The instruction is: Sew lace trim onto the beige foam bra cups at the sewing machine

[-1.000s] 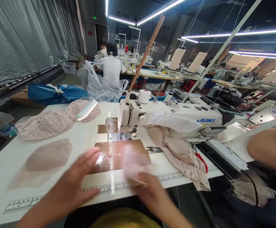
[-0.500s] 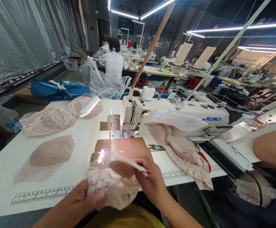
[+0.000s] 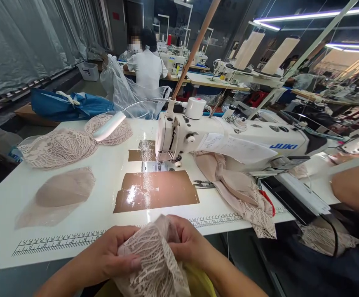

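Note:
A beige lace bra cup [image 3: 154, 260] is held between my two hands at the table's front edge, its lace side facing up. My left hand [image 3: 114, 251] grips its left side, thumb lying on top of the lace. On the far right side, my right hand [image 3: 188, 243] pinches the cup's edge between thumb and fingers. Beyond the hands stands a white JUKI sewing machine [image 3: 191, 136], its needle over the metal plate [image 3: 150, 166]. Shiny brown tape [image 3: 163, 189] covers the table in front of the needle.
A sheer beige cup piece [image 3: 58, 194] and lace cups [image 3: 62, 146] lie on the left of the table [image 3: 105, 206]. Beige lace pieces [image 3: 228, 177], scissors [image 3: 204, 184] and red handles [image 3: 267, 202] sit at right. Another person's arm [image 3: 354, 185] shows at far right.
The cup has come down and closer to my body, off the brown tape, and turned lace side up. My right hand has lowered with it; both hands still hold it.

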{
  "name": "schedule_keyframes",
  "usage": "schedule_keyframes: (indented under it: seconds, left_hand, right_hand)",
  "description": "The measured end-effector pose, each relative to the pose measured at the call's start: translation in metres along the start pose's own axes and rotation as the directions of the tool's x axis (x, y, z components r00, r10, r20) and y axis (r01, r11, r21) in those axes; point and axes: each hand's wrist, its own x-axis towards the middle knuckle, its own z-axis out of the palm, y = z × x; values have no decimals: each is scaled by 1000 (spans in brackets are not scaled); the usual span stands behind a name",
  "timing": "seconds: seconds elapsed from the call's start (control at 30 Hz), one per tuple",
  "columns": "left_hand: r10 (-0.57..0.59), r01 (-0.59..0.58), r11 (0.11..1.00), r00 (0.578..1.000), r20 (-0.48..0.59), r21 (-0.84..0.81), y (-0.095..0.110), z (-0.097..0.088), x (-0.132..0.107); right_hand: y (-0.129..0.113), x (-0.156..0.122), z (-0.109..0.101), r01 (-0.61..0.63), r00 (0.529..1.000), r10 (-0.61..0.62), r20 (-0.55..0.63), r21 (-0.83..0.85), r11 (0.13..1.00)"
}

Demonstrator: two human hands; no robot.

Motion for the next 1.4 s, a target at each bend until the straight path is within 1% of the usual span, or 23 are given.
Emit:
schedule_keyframes:
  seconds: [0.03, 0.07, 0.13, 0.17, 0.2, 0.23, 0.3, 0.33, 0.37, 0.43, 0.5, 0.6, 0.67, 0.73, 0.8, 0.87, 0.93, 1.0, 1.1, 1.17, 1.27, 1.33, 1.4]
  left_hand:
    - [-1, 1, 999, 1000, 6, -38, 1, 2, 0]
    - [12, -13, 998, 1000, -13, -59, 2, 4, 1]
    - [48, -58, 994, 992, -115, -88, 1, 10, 5]
    - [63, -84, 992, 979, -195, -99, 0, 13, 7]
    - [78, -112, 988, 953, -292, -101, -1, 16, 10]
    - [91, -136, 987, 916, -392, -88, -2, 18, 12]
    - [122, -156, 988, 828, -547, -15, -4, 21, 14]
    - [144, -156, 987, 790, -595, 31, -5, 22, 14]
    - [164, -152, 986, 764, -624, 72, -4, 23, 14]
    - [198, -151, 980, 741, -641, 129, -3, 24, 13]
    - [223, -152, 974, 746, -628, 165, -2, 26, 13]
    - [266, -170, 961, 779, -568, 217, -3, 28, 14]
    - [290, -183, 952, 798, -528, 246, -5, 28, 14]
    - [293, -188, 949, 816, -499, 252, -8, 26, 12]
    - [264, -169, 957, 839, -475, 235, -10, 21, 8]
    - [230, -143, 967, 849, -475, 213, -9, 13, 3]
    - [223, -130, 966, 858, -463, 223, -6, 7, -2]
    - [239, -115, 946, 879, -413, 302, 0, 4, -3]
    - [205, -42, 891, 925, -320, 451, 7, 7, 1]
    - [190, -29, 870, 941, -279, 493, 9, 10, 5]
    - [216, -54, 839, 946, -240, 542, 9, 12, 9]
    - [220, -54, 821, 949, -227, 569, 10, 13, 9]
    - [213, -54, 819, 953, -215, 572, 14, 14, 8]
  right_hand:
    - [0, 1, -1, 26, 998, -27, -49, -28, 999]
    - [2, 1, -2, 56, 993, -64, -101, -78, 995]
    - [6, 3, -5, 124, 971, -164, -174, -219, 968]
    - [8, 4, -6, 156, 962, -213, -168, -299, 941]
    - [9, 3, -8, 177, 962, -239, -129, -367, 913]
    - [9, 2, -10, 185, 971, -230, -62, -413, 892]
    - [6, -4, -14, 173, 984, -139, 108, -442, 880]
    - [4, -7, -16, 163, 980, -96, 175, -429, 889]
    - [1, -10, -18, 160, 974, -77, 212, -406, 900]
    - [-4, -14, -19, 175, 974, -109, 197, -355, 919]
    - [-5, -12, -16, 165, 983, -136, 120, -282, 945]
    - [2, -3, -11, 111, 994, -113, -6, -133, 985]
    - [8, 3, -8, 101, 991, -107, -75, -84, 991]
    - [12, 6, -8, 101, 989, -109, -98, -79, 992]
    - [12, 6, -9, 89, 992, -96, -87, -81, 993]
    - [10, 6, -10, 89, 991, -99, -91, -110, 990]
    - [8, 6, -9, 112, 982, -138, -129, -191, 975]
    - [8, 8, -7, 138, 965, -195, -172, -296, 945]
    - [6, 9, -4, 130, 953, -231, -196, -424, 896]
    - [3, 9, -4, 157, 954, -258, -150, -485, 860]
    - [-2, 8, -5, 257, 939, -340, -57, -542, 801]
    - [-3, 7, -5, 252, 928, -361, -90, -562, 788]
    - [-1, 6, -4, 188, 922, -346, -174, -580, 792]
